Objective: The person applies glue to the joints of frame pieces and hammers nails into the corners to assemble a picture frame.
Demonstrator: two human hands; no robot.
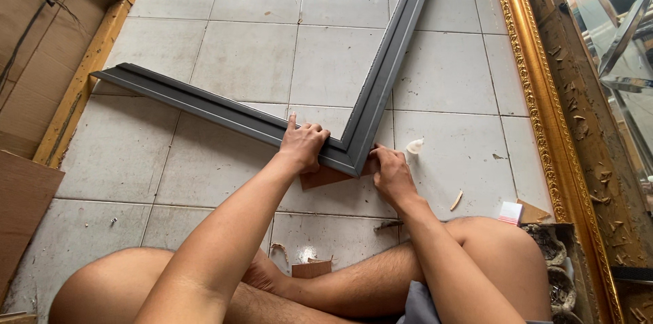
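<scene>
Grey frame corner point(350, 157) was clamped by left hand point(303, 144) and right hand point(391, 174); mitre best pressed flush, evenly.

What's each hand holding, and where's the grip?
Both hold the grey frame at its mitred corner: left hand over the left moulding beside the joint, right hand against the corner's outer edge, over a brown board.

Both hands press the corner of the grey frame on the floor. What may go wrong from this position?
1. The left hand and right hand squeeze only the mitred corner of the grey frame; the long free ends lie unsupported on the tiled floor, so the joint might slip open.
2. The corner rests on a small brown board piece, which may let it rock.
3. The small white bottle lies close beside the right hand and could be knocked.
</scene>
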